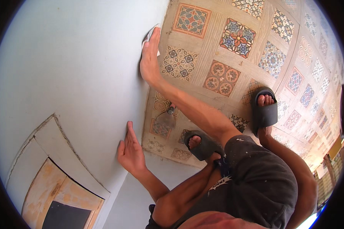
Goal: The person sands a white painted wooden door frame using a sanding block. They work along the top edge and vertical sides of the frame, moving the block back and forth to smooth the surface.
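My right hand (150, 61) is pressed along the pale painted wall (83, 57), close to its edge with the floor. Under its fingers it holds a small thin sheet (147, 36), whitish with a grey side, flat to the wall; the palm hides much of it. Lower down, my left hand (132, 156) rests against the same wall, fingers stretched and nothing held. A putty knife (166, 118) with a wide metal blade lies on the patterned floor (206, 43) beneath my right forearm, which covers part of its handle.
A wooden frame (64, 186) around a dark panel (66, 216) is set in the wall at lower left, within a rough-edged plaster border (74, 151). Another wall (172, 166) meets it in the corner. My sandalled feet (265, 113) stand on the floor.
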